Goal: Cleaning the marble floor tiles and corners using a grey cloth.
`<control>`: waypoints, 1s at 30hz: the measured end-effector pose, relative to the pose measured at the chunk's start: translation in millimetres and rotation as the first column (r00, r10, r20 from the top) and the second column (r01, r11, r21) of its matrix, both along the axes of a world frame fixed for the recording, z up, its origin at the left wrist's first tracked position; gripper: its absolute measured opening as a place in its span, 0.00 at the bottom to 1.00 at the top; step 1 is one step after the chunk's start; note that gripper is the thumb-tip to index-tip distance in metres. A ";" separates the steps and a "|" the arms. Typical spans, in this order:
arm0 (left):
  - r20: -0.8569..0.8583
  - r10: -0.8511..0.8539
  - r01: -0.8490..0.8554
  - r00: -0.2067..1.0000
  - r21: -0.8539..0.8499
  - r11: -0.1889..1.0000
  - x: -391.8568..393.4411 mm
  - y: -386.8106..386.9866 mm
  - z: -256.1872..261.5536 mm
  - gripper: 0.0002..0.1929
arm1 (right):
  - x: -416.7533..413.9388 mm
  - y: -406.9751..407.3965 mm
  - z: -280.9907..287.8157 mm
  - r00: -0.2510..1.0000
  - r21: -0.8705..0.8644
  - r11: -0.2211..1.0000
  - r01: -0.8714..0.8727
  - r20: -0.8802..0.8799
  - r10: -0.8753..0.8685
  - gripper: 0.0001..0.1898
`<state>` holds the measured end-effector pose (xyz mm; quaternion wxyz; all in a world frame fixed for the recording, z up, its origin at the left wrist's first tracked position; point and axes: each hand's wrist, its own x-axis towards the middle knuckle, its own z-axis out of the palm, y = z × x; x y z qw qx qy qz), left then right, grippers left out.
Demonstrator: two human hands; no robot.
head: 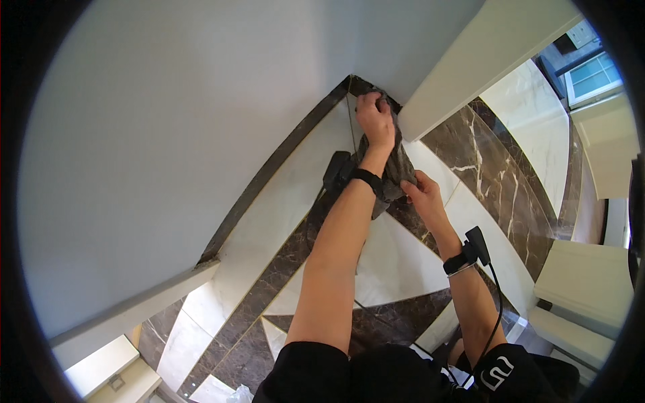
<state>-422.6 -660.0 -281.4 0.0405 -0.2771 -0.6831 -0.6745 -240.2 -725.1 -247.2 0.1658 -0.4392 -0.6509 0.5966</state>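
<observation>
A dark grey cloth [398, 158] hangs bunched between my two hands, close to the corner where two walls meet. My left hand [375, 121] presses one end of it against the dark baseboard [297, 133], right by the corner, with the fingers curled over the fabric. Lower and to the right, my right hand [425, 196] pinches the cloth's other end between thumb and fingers. Part of the cloth is hidden behind my left forearm. Each wrist wears a black strap with a small black device, and a cable runs from each.
A pale door frame [453, 75] stands just right of the corner. Marble tiles [403, 262] in white and brown cover the floor. At the lower left is a cream cabinet [121, 375] with a handle; cream furniture [584, 282] stands at right. A clear plastic bag [241, 394] lies at the bottom.
</observation>
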 end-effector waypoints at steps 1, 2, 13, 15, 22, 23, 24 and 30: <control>0.001 -0.003 0.003 1.000 0.001 1.000 -2.2 -1.2 0.1 0.06 | 2.3 1.7 -0.6 1.000 -0.003 1.000 0.006 0.021 -0.006 0.09; -0.003 -0.006 0.006 1.000 -0.013 1.000 -2.9 -2.7 -0.3 0.07 | 4.5 3.9 -1.6 0.999 -0.007 1.000 0.013 0.043 -0.013 0.09; -0.123 -0.043 0.024 0.991 -0.153 0.988 -12.6 -6.2 -5.7 0.06 | 3.9 6.7 -4.2 1.000 -0.029 0.999 0.023 -0.005 -0.023 0.12; -0.201 -0.067 0.040 0.977 -0.136 0.990 -21.3 -5.1 -0.9 0.06 | 1.3 6.3 -4.3 1.000 -0.036 0.999 0.010 -0.005 -0.010 0.13; -0.119 -0.053 0.033 0.992 -0.167 0.985 -19.1 -5.5 3.6 0.04 | 1.4 5.3 -10.8 1.000 -0.033 0.999 0.022 0.001 -0.022 0.13; -0.134 -0.038 0.017 0.990 -0.151 0.988 -15.8 -4.4 3.9 0.04 | 2.5 5.8 -12.7 0.999 -0.027 0.999 0.028 0.042 -0.027 0.13; -0.147 -0.022 0.001 0.989 -0.139 0.990 -13.3 -5.8 3.6 0.03 | 2.4 5.5 -10.7 0.999 -0.030 0.999 0.028 0.043 -0.027 0.13; -0.211 -0.019 -0.023 0.977 -0.193 0.981 -40.9 -4.1 2.1 0.03 | -1.5 2.6 -12.0 0.997 -0.057 0.998 0.010 -0.076 -0.014 0.17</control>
